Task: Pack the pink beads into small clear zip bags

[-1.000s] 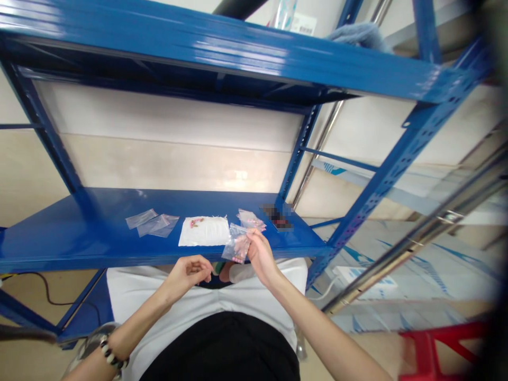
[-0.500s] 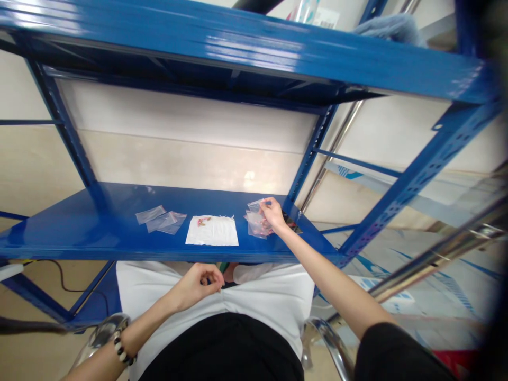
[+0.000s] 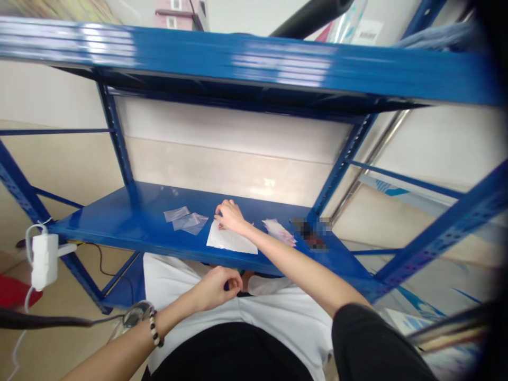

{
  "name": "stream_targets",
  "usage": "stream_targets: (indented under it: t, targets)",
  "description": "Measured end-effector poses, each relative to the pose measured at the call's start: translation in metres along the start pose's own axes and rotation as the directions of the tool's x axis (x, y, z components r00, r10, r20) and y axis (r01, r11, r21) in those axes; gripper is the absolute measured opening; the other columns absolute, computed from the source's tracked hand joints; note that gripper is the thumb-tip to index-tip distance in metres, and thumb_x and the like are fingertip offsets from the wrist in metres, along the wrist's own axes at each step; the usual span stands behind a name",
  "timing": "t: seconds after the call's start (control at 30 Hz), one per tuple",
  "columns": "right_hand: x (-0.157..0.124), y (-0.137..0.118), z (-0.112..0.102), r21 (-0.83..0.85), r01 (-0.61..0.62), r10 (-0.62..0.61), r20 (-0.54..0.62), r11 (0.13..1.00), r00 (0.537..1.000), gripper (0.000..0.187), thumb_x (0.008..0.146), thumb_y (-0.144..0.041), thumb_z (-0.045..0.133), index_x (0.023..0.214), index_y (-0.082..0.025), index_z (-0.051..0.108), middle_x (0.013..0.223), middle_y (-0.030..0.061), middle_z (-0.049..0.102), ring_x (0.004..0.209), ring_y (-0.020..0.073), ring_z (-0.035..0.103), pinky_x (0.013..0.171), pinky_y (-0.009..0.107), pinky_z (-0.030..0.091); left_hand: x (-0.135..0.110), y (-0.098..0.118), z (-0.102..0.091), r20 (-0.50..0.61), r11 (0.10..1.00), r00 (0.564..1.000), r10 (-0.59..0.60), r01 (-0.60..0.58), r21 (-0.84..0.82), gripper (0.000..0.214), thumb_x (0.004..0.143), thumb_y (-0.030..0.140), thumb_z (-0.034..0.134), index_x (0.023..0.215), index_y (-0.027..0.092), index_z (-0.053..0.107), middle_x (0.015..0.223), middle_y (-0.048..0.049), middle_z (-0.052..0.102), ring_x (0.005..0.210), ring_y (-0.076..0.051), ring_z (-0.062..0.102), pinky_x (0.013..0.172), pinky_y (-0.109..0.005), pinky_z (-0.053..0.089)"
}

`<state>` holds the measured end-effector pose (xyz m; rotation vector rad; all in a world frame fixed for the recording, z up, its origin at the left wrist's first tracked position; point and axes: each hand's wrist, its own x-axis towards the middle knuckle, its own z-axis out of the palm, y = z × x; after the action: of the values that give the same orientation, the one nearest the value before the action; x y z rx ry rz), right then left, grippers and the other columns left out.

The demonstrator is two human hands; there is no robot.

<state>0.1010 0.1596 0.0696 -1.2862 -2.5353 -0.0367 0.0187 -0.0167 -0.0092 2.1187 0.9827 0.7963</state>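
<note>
My right hand (image 3: 230, 216) is over the far left part of a white sheet (image 3: 238, 244), fingers bent down and drawn together. Small pink pieces (image 3: 221, 226) show just below its fingertips; whatever is between the fingers is hidden. My left hand (image 3: 220, 287) hovers over or rests on my lap, fingers curled toward the thumb in a loose loop with nothing seen inside. To the left of the sheet lie several clear plastic zip bags (image 3: 186, 219), flat and overlapping. A pile of bags with pink contents (image 3: 280, 233) lies to the right, beyond my right forearm.
The things lie on a blue metal shelf (image 3: 151, 233). A second blue shelf beam (image 3: 190, 50) crosses above, with boxes (image 3: 178, 13) on it. A blurred-out dark item (image 3: 311, 235) is at the right. A white power strip (image 3: 44, 260) hangs at the left post.
My right hand has left the pile of filled bags and moved left to the pink pieces on the white sheet. My left hand stays over my lap. The view has turned slightly left.
</note>
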Motion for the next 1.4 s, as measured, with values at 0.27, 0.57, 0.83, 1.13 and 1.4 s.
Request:
stream_targets:
  t: [0.27, 0.57, 0.83, 1.13, 1.4]
  targets:
    - [0.056, -0.061, 0.039, 0.099, -0.143, 0.136, 0.075, 0.985, 0.988, 0.032, 0.083, -0.048, 0.065, 0.085, -0.017, 0.070, 0.093, 0.0134, 0.072, 0.098, 0.0267, 0.065, 0.081, 0.033, 0.047, -0.005, -0.004, -0.014, 0.086, 0.924, 0.991, 0.103, -0.128, 0.359, 0.016, 0.085, 0.016, 0.053, 0.089, 0.021, 0.067, 0.083, -0.0011, 0.072, 0.080, -0.018, 0.066, 0.074, -0.024, 0.043]
    - [0.066, -0.058, 0.031, 0.198, -0.322, 0.284, 0.198, 0.926, 0.938, 0.016, 0.071, -0.024, 0.075, 0.083, -0.017, 0.071, 0.086, 0.0103, 0.073, 0.079, 0.0226, 0.070, 0.063, 0.025, 0.050, -0.005, -0.005, -0.017, 0.075, 0.901, 0.990, 0.118, -0.139, 0.410, 0.015, 0.086, 0.017, 0.052, 0.087, 0.022, 0.065, 0.083, 0.0005, 0.071, 0.078, -0.017, 0.065, 0.069, -0.024, 0.040]
    - [0.023, -0.059, -0.024, 0.390, -0.151, 0.138, 0.061, 0.909, 0.989, 0.009, 0.075, -0.023, 0.064, 0.081, -0.020, 0.069, 0.080, 0.0017, 0.071, 0.064, 0.0138, 0.062, 0.055, 0.020, 0.042, -0.010, 0.000, -0.018, 0.003, 0.954, 0.997, 0.072, -0.069, 0.291, 0.013, 0.083, 0.016, 0.054, 0.083, 0.020, 0.066, 0.077, -0.0001, 0.070, 0.070, -0.015, 0.063, 0.065, -0.023, 0.040]
    - [-0.123, -0.045, -0.055, 0.713, 0.119, 0.020, -0.183, 0.692, 0.983, 0.007, 0.079, -0.021, 0.057, 0.073, -0.017, 0.057, 0.071, -0.0010, 0.060, 0.065, 0.0121, 0.054, 0.060, 0.022, 0.041, 0.009, -0.012, -0.031, -0.097, 0.846, 0.976, -0.195, 0.117, -0.521, 0.034, 0.087, 0.045, 0.056, 0.092, 0.012, 0.062, 0.064, -0.0048, 0.066, 0.056, -0.016, 0.061, 0.055, -0.025, 0.044]
    - [-0.199, -0.023, -0.006, 0.819, -0.038, 0.158, -0.065, 0.573, 0.985, 0.007, 0.080, -0.019, 0.060, 0.087, -0.018, 0.060, 0.070, -0.0013, 0.059, 0.062, 0.0122, 0.053, 0.056, 0.023, 0.040, 0.001, 0.006, -0.027, 0.300, 0.487, 0.936, -0.184, 0.352, -0.799, 0.064, 0.088, 0.065, 0.045, 0.102, 0.006, 0.067, 0.092, -0.0188, 0.072, 0.087, -0.027, 0.069, 0.073, -0.034, 0.052]
